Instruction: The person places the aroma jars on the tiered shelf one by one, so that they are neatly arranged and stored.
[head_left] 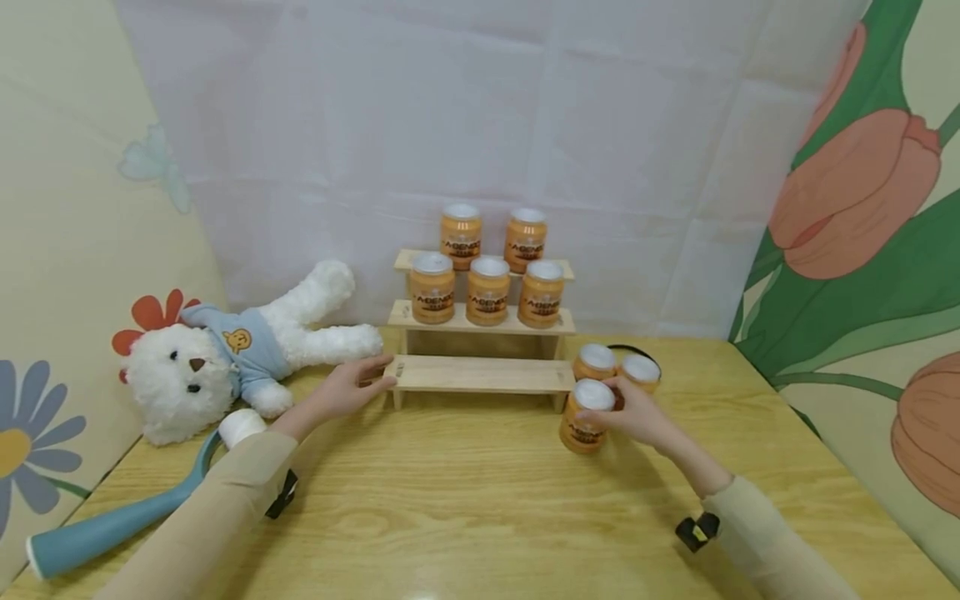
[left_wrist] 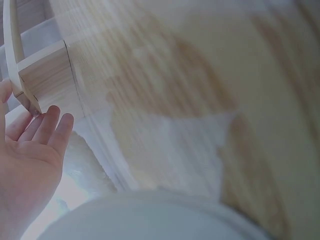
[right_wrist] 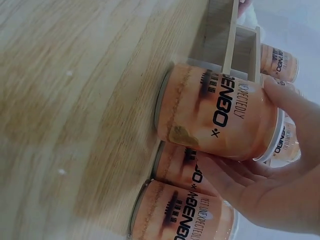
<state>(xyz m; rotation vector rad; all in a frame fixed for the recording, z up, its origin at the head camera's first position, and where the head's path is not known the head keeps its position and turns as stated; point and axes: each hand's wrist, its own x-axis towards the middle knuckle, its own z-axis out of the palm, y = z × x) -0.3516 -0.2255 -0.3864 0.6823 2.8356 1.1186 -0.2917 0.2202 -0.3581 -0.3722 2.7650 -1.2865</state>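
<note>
My right hand (head_left: 637, 412) grips an orange can (head_left: 584, 429) with a pale lid, thumb and fingers around its upper part. The can stands upright, low over the table, just in front of the right end of a stepped wooden rack (head_left: 480, 375). Two more orange cans (right_wrist: 187, 212) are right behind it. At the rack's left end, my left hand (head_left: 347, 390) touches the end of the lowest shelf with extended fingers and thumb. Three cans (head_left: 487, 293) are lined up on the middle shelf, and two cans (head_left: 461, 237) on the top one. The lowest shelf is bare.
A white plush toy (head_left: 247, 350) in a blue shirt lies on its side at the left. Nearer me are a blue-handled tool (head_left: 120, 521) and a white roll (head_left: 242, 427). A thin black loop (head_left: 652, 358) shows behind the right cans. White cloth (head_left: 450, 108) hangs behind the rack.
</note>
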